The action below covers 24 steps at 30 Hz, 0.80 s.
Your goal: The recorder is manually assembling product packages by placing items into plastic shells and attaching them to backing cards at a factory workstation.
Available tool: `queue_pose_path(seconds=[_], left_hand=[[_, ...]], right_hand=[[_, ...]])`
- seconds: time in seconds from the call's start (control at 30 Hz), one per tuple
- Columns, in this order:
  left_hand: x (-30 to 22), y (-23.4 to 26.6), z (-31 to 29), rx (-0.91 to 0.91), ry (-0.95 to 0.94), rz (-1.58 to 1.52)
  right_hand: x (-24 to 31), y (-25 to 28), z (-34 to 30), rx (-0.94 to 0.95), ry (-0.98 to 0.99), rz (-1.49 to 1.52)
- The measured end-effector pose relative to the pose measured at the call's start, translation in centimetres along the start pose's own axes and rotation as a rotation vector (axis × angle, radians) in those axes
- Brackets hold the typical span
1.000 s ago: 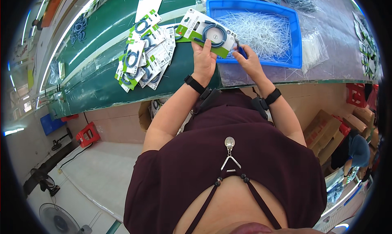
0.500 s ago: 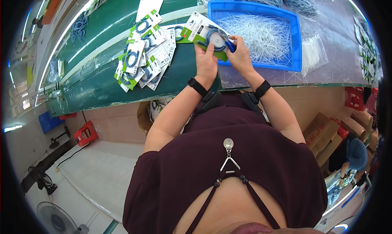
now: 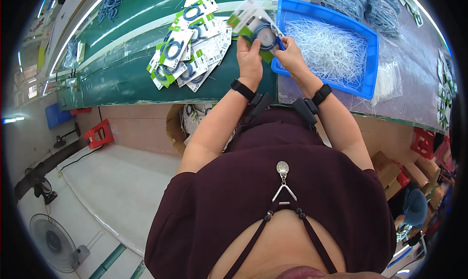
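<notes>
My left hand (image 3: pixel 250 59) is closed on the lower edge of a carded cable pack (image 3: pixel 256 23), a white and green card with a coiled blue cable on it. The card is tilted and partly smeared by motion. In my right hand (image 3: pixel 292 57) is a small blue-handled cutter (image 3: pixel 280 43), held against the card's right side beside the coil; its tip is hard to make out. Left of my hands, a loose pile of similar carded cables (image 3: pixel 173 50) lies on the green table mat (image 3: pixel 122 84).
A blue tray (image 3: pixel 375 59) full of thin white plastic strips (image 3: pixel 326 50) stands right of my hands. Bagged cables (image 3: pixel 343 6) lie behind it, and a clear bag of white strips (image 3: pixel 387 79) beside it. Below the table edge sits a carton (image 3: pixel 174 125) with more carded packs.
The view has shifted, so the table things appear farther right and higher. Both hands still hold the card and the cutter; the card's upper part is now blurred.
</notes>
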State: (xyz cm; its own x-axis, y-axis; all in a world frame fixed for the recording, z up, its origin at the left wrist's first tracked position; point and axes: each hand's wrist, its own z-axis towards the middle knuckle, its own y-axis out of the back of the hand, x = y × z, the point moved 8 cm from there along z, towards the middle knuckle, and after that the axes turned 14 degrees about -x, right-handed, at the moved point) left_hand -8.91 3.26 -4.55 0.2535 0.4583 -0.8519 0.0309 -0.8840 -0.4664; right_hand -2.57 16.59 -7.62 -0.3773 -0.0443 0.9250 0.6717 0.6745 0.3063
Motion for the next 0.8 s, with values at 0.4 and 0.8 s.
queue_pose_path(seconds=[0.4, 0.8], left_hand=[[-5.3, 7.0, 4.2, -0.065, -0.042, -0.086], [-16.0, 42.9, -6.5, -0.385, -0.135, 1.74]], right_hand=[[-3.4, 8.8, 2.4, -0.137, 0.453, -0.314], [-10.4, 17.8, 4.4, -0.174, 0.014, -0.282]])
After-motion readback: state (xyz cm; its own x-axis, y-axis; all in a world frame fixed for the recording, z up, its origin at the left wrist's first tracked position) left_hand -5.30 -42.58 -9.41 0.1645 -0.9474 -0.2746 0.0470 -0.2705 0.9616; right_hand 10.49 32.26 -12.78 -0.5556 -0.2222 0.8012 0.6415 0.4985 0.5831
